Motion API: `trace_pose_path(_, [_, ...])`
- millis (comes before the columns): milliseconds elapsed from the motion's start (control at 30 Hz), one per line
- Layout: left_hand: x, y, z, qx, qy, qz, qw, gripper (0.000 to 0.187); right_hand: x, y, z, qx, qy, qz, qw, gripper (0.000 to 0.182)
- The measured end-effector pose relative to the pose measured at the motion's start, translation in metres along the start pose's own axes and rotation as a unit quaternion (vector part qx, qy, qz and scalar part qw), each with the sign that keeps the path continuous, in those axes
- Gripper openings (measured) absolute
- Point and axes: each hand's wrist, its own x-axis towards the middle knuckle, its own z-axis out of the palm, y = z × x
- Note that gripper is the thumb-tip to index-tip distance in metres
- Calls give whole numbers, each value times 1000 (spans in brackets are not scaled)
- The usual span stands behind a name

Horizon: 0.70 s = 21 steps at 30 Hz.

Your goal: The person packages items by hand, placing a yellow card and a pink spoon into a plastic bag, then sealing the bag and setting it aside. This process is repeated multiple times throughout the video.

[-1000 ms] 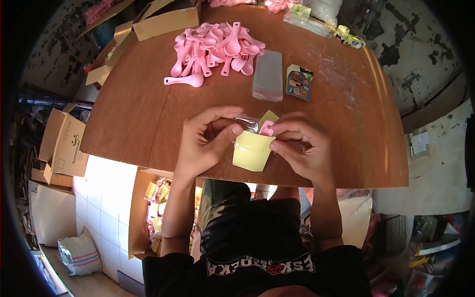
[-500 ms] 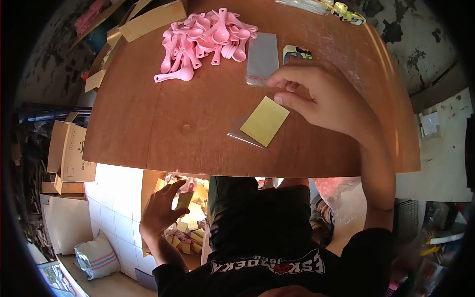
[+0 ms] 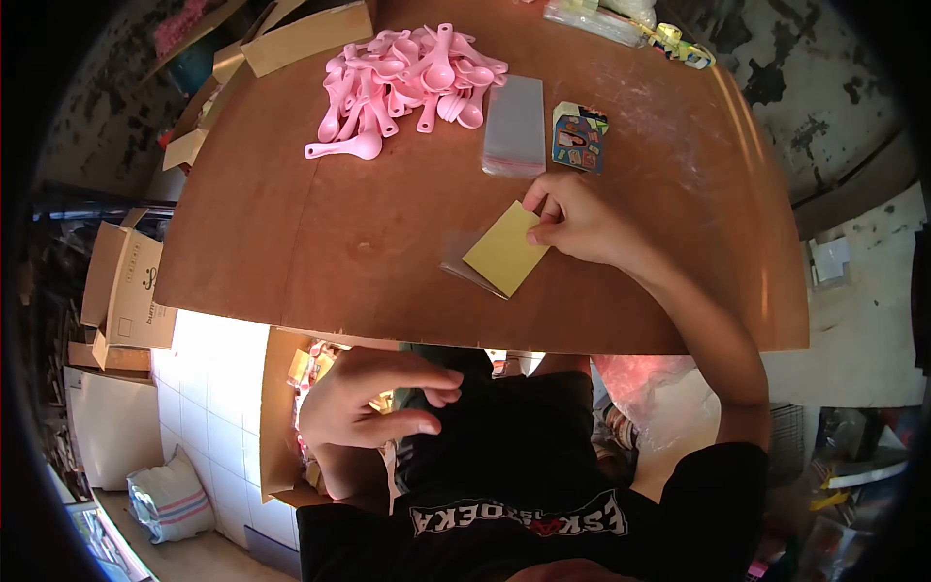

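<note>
My right hand [image 3: 587, 221] pinches the upper right corner of a yellow card [image 3: 502, 254] between thumb and fingers. Under the card's left side, a clear plastic bag [image 3: 452, 256] shows on the brown table [image 3: 242, 233]. Beyond that hand lie a stack of clear plastic bags [image 3: 514, 126] and some colourful printed cards [image 3: 580, 141]. Below the table's front edge hangs my left hand [image 3: 364, 396], open and holding nothing, its thumb and fingers apart. It partly hides a cardboard box [image 3: 279, 412] of yellow-carded packets.
A heap of pink plastic spoons [image 3: 398, 82] sits at the back left, with one spoon [image 3: 344, 147] lying in front. More plastic packaging [image 3: 596, 21] is at the far edge. An open carton [image 3: 305, 39] stands behind the table's left side.
My left hand has come up and right from over the box, away from the packet there. My right hand has come down to the yellow card and taken hold of its corner.
</note>
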Motion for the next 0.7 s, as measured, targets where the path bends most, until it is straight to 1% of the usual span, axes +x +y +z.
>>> trace_pose_path(33, [12, -3, 6, 21, 63, 7, 998, 37, -1, -2, -1, -6, 17, -7, 1000, 32])
trace_pose_path(100, [41, 4, 16, 148, 152, -51, 976, 33, -5, -7, -7, -19, 23, -11, 999, 31])
trace_pose_path(133, [55, 0, 21, 146, 154, -48, 976, 33, -6, -7, -8, -37, 34, -18, 999, 31])
trace_pose_path(200, [79, -12, 28, 208, 231, -30, 950, 33, -10, -6, -8, -54, 45, -26, 997, 31])
trace_pose_path(233, [86, -14, 30, 210, 231, -30, 950, 33, -12, -5, -8, -48, 61, -41, 996, 32])
trace_pose_path(300, [97, -19, 31, 352, 208, -95, 908, 37, -15, -5, -7, -41, 80, -59, 994, 32])
trace_pose_path(333, [101, -26, 31, 412, 207, -87, 883, 45, -17, -6, -5, -19, 84, -58, 995, 33])
trace_pose_path(367, [102, -30, 33, 413, 207, -86, 883, 45, -19, -5, -3, 3, 86, -55, 995, 33])
trace_pose_path(433, [104, -36, 35, 460, 199, -104, 859, 50, -21, -4, 1, -1, 102, -63, 993, 33])
trace_pose_path(567, [105, -31, 32, 425, 193, -120, 876, 54, -22, 1, 6, -2, 128, -83, 988, 35])
trace_pose_path(700, [107, -32, 28, 364, 207, -152, 895, 62, -22, -3, 1, -16, 124, -84, 989, 39])
